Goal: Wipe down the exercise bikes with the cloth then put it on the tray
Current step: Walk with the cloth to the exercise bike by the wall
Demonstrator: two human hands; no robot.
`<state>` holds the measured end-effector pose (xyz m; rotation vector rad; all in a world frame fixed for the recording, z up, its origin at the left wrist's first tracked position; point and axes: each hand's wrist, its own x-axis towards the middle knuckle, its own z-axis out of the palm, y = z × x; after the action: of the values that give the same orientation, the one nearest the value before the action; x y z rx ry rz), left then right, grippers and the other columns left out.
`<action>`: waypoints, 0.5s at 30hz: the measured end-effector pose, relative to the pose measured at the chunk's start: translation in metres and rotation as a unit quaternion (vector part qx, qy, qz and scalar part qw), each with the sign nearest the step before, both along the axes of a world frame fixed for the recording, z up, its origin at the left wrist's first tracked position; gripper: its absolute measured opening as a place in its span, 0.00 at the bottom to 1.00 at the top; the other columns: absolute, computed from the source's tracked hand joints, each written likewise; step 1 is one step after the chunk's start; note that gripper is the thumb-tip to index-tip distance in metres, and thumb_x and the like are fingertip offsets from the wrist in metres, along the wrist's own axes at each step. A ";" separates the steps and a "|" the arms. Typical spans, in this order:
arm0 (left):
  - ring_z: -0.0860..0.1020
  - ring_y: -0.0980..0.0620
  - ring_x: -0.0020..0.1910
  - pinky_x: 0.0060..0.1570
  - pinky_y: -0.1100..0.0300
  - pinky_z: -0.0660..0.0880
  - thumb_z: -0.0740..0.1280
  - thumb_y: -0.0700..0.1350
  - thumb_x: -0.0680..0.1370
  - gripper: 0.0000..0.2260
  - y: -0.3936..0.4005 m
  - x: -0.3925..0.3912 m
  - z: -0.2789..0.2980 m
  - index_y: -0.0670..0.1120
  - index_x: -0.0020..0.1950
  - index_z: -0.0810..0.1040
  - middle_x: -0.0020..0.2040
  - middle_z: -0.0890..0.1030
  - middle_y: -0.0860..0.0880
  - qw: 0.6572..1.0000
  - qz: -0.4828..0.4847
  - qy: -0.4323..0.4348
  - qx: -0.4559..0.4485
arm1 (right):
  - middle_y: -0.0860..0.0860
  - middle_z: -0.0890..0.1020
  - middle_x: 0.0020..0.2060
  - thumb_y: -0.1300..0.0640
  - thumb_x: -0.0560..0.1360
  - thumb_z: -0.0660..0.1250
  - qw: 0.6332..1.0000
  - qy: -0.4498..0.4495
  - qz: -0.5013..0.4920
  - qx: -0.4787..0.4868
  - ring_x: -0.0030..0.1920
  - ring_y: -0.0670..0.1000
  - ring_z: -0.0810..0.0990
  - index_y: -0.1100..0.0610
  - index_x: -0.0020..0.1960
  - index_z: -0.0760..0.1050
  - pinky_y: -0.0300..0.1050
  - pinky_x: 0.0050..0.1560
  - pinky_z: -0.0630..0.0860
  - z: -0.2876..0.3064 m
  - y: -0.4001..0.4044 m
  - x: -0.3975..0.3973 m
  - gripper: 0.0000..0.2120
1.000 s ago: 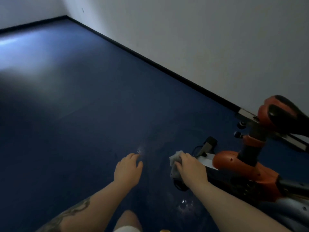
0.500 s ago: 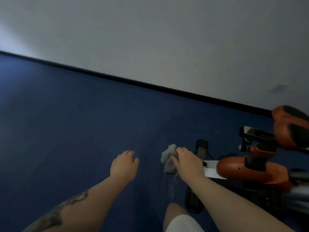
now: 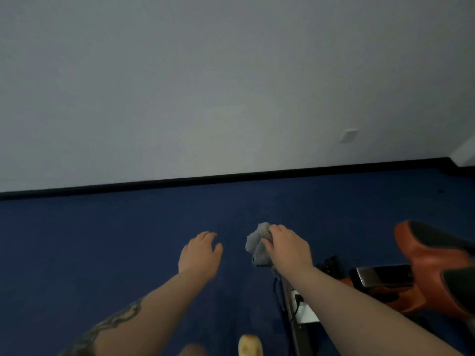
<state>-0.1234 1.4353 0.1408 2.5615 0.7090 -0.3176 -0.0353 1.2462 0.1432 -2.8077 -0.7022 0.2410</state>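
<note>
My bare left hand [image 3: 200, 254] floats over the dark blue carpet floor [image 3: 102, 240], fingers relaxed and spread a little, gripping nothing, palm down with the tattooed forearm running back toward me. It's idle, so if I lose balance leaning in, it has nothing to brace on but the floor.

Just beside it, my right hand [image 3: 289, 249] has its fingers curled tight around the crumpled grey cloth [image 3: 257, 246], which bunches out past my knuckles on the left side. That's the risk I'd call: the loose wad pokes free, and a careless swipe could snag it on the bike's black pedal [image 3: 331, 264] or the thin black cable [image 3: 276, 294] below my wrist, pulling it out of my grip.

Further right sits the orange-and-black exercise bike [image 3: 434, 276], mostly cut off at the frame edge. I'm looking at wall and carpet more than at the bike, so I could reach blind and miss surfaces. No tray in view either; I can't tell where the cloth ends up.
</note>
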 end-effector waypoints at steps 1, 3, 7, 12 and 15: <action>0.66 0.50 0.72 0.71 0.53 0.63 0.55 0.53 0.82 0.22 0.006 0.016 0.001 0.49 0.75 0.65 0.75 0.65 0.51 1.000 -0.004 -0.005 -0.005 | 0.47 0.77 0.49 0.47 0.81 0.55 1.000 0.003 -0.016 -0.002 0.48 0.48 0.76 0.53 0.54 0.71 0.41 0.39 0.67 0.002 0.005 0.016 0.11; 0.65 0.50 0.73 0.71 0.54 0.62 0.55 0.53 0.82 0.22 0.019 0.048 0.001 0.49 0.75 0.65 0.76 0.65 0.51 0.999 -0.031 -0.007 -0.004 | 0.48 0.77 0.50 0.48 0.81 0.56 0.999 0.004 -0.047 -0.005 0.49 0.48 0.76 0.53 0.54 0.71 0.41 0.39 0.68 0.006 0.017 0.047 0.11; 0.64 0.51 0.73 0.72 0.54 0.62 0.55 0.53 0.82 0.22 0.060 0.134 -0.004 0.50 0.75 0.64 0.76 0.64 0.51 0.996 -0.087 0.006 0.002 | 0.47 0.77 0.51 0.48 0.81 0.55 0.994 0.010 -0.112 0.004 0.50 0.48 0.76 0.51 0.56 0.71 0.43 0.43 0.71 0.005 0.041 0.113 0.10; 0.65 0.49 0.73 0.71 0.52 0.63 0.55 0.53 0.82 0.22 0.099 0.264 0.003 0.49 0.75 0.64 0.76 0.64 0.51 0.982 -0.190 0.003 0.007 | 0.48 0.76 0.48 0.45 0.80 0.56 0.973 0.004 -0.229 0.013 0.47 0.48 0.77 0.52 0.53 0.70 0.43 0.41 0.71 0.012 0.057 0.186 0.11; 0.69 0.48 0.70 0.69 0.52 0.66 0.55 0.53 0.82 0.22 0.099 0.341 0.009 0.49 0.74 0.65 0.75 0.67 0.50 0.965 -0.263 -0.014 0.012 | 0.47 0.76 0.46 0.44 0.80 0.55 0.951 0.014 -0.307 0.009 0.45 0.47 0.76 0.51 0.49 0.69 0.43 0.40 0.71 0.014 0.046 0.219 0.11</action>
<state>0.2171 1.5346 0.1495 2.7360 0.0051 -0.4394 0.1835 1.2922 0.1568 -2.8294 0.1941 0.1527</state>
